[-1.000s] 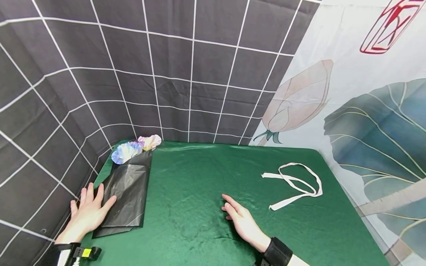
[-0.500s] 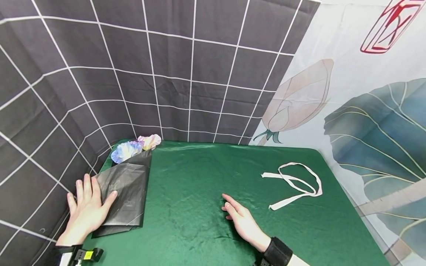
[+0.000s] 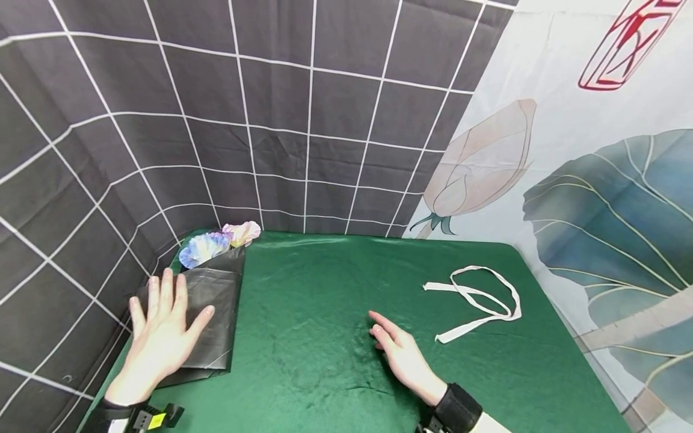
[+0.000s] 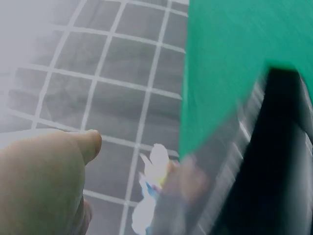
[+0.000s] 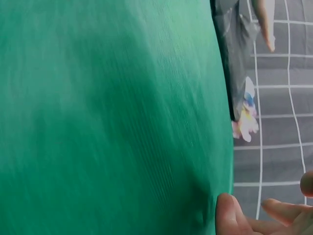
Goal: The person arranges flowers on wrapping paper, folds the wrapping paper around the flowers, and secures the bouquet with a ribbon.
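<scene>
"Two hangings bound the scene, a dark gridded cloth (image 3: pixel 281 108) and a pale floral cloth (image 3: pixel 547 66). Which parts are cut off?"

"Both run past the upper edge of the head view. In front of them, the green-covered table (image 3: pixel 325 343) loses its near edge below the frame; its surface is faintly creased."

"And the black wrapping (image 3: pixel 218 307)?"

"It lies at the table's left end, under and beside the left hand (image 3: pixel 159 343), which hides much of its left side. In the left wrist view it is too blurred to trace."

"State of the hands?"

"Left: fingers and thumb spread over the wrapping; whether the palm touches cannot be told. Right hand (image 3: pixel 406 361): fingers loosely bent, index extended, well apart from the wrapping; contact with the table is unclear."

"Smaller items?"

"A white ribbon (image 3: pixel 467 329), loosely looped, to the right of the right hand. Last, a blue flower (image 3: pixel 204 249) and a pink flower (image 3: pixel 243 233) protrude at the wrapping's far end, lower parts hidden inside."
</scene>
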A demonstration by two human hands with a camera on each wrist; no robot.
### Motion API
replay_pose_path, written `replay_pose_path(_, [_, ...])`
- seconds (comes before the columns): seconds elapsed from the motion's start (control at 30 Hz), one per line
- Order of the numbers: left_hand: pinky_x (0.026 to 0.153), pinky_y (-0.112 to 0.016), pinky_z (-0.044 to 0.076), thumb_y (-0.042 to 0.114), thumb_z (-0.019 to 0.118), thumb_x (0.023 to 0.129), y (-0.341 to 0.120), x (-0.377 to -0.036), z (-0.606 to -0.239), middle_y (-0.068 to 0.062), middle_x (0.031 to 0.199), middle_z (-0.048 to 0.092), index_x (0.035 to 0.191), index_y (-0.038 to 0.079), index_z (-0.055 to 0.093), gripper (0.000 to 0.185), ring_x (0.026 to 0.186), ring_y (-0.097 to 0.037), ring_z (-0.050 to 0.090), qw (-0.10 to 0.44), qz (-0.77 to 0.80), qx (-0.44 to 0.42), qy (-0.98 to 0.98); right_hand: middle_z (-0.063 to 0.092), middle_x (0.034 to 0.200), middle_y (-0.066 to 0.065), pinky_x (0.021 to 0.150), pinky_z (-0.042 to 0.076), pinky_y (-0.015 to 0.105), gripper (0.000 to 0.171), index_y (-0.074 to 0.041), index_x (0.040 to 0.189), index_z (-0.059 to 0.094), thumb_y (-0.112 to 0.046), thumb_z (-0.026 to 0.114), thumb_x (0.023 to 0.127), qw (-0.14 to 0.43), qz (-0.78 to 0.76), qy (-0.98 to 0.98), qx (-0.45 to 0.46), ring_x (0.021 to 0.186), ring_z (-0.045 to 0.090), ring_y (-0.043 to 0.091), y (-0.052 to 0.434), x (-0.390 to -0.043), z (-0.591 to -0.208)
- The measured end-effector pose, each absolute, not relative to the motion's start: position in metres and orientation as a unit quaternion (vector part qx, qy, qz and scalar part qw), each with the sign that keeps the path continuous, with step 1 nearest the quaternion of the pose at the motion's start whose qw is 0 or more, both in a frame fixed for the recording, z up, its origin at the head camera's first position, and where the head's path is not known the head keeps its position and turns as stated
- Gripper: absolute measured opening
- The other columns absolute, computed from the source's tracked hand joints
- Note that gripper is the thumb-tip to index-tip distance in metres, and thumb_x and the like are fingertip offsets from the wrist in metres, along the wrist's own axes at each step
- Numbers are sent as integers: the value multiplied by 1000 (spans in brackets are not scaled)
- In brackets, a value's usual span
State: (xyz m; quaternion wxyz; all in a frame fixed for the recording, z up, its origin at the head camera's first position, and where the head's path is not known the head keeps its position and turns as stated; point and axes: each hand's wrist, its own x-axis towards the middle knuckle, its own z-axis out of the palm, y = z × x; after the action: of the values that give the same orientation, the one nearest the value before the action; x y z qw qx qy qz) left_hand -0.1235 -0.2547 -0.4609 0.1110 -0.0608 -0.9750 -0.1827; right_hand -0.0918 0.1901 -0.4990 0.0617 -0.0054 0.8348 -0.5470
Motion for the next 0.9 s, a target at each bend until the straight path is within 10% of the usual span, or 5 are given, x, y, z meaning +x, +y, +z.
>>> replay_pose_path(0.17, [123, -61, -16, 45, 48, 105, -227, -130, -450, -15, 171, -10, 162, 5, 11, 79, 157, -32, -19, 119, -233, -121, -958, 67, 137, 1, 105, 50, 37, 35, -19, 136, 65, -29, 57, 104, -27, -452, 892, 12, 123, 64, 21, 230, -120, -494])
replay_pose_path(0.37, [128, -32, 16, 38, 56, 104, -183, -144, -446, -7, 169, 23, 162, 19, 27, 68, 155, -31, 27, 119, -314, -181, -924, 70, 127, 16, 98, 49, 51, 35, -9, 132, 66, -23, 58, 102, -85, -328, 938, 75, 118, 66, 34, 312, -160, -494])
replay_pose_path(0.67, [108, -49, 49, 37, 58, 103, -126, -152, -452, -3, 149, 57, 150, 25, 51, 49, 135, -27, 57, 74, -337, -224, -912, 55, 134, 38, 99, 43, 66, 61, 9, 140, 50, -19, 69, 90, -7, -180, 982, 60, 123, 51, 56, 396, -167, -485])
replay_pose_path(0.9, [97, -44, 57, 37, 58, 103, -106, -155, -458, 1, 148, 58, 148, 28, 53, 47, 119, -20, 68, 35, -354, -228, -906, 66, 116, 30, 89, 47, 62, 37, 5, 121, 67, -18, 69, 91, -18, -155, 986, 53, 108, 60, 50, 402, -163, -493])
